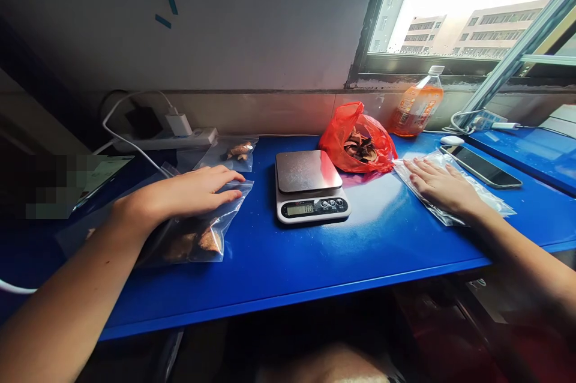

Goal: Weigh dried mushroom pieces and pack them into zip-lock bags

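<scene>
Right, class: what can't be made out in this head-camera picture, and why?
In the head view:
Part of the near clear bag: covered by the left hand.
Layers in the clear plastic stack: overlapping, partly under the right hand.
Bottom of the brown pieces: hidden by the red bag.
Button labels on the scale: too small.

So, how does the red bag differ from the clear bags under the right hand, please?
The red bag is strongly coloured; the clear bags look colourless. The red bag bulges, open around brown pieces; the clear bags lie flat beneath the right hand. Both rest on the blue table.
</scene>
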Demonstrator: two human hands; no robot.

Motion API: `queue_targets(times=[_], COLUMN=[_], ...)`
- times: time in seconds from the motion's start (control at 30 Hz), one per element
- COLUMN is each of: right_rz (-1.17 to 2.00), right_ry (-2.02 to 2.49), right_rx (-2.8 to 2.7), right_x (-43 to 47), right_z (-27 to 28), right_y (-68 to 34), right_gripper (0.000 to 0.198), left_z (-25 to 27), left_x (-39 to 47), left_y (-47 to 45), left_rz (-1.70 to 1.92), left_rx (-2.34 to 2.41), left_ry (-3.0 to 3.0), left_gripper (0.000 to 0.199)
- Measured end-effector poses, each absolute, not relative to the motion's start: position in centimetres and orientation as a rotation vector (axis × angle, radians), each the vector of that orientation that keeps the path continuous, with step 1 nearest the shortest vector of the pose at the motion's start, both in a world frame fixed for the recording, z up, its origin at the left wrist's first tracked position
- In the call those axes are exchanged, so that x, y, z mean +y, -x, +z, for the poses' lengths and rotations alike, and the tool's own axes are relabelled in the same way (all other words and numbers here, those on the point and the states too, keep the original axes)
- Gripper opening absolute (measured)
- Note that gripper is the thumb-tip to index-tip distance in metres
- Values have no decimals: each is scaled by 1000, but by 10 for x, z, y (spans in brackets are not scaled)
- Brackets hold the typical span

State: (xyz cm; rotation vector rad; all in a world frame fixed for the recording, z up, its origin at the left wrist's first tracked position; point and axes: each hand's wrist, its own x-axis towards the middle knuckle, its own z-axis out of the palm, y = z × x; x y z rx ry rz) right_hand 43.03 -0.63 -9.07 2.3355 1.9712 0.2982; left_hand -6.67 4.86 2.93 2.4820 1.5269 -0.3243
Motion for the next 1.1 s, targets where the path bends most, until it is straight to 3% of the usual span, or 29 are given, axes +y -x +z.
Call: queue_targets(times=[1.1], right_rz=[276], right_ry=[-2356], right_rx=[1949], right_x=[-9], right_z=[-91], right_y=[-428], right_gripper=[64], left_z=[28], left_x=[49], left_y=[69], left_rz=[-315], left_rx=[1499], left_ry=[-2476], left_gripper=[67])
